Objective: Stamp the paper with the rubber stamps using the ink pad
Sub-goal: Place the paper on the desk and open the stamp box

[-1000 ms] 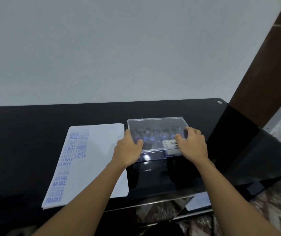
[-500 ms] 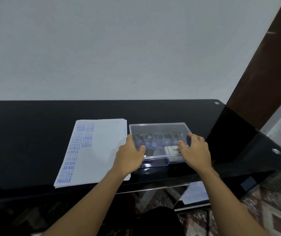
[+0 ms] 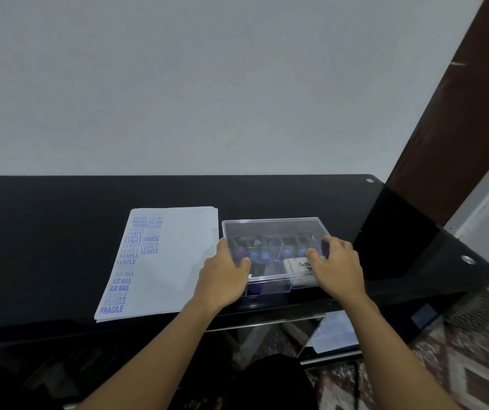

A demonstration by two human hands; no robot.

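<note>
Left hand (image 3: 222,279) and right hand (image 3: 338,270) keep their grip on the clear box (image 3: 273,229), now lower beside the paper (image 3: 178,255).

My paper (image 3: 178,261) carries blue stamps: AMENDED, SAMPLE, AIR MAIL, FRAGILE. A white label (image 3: 298,265) inside the clear box (image 3: 273,229) reads "Artli", cut off by my right hand (image 3: 338,270).
</note>
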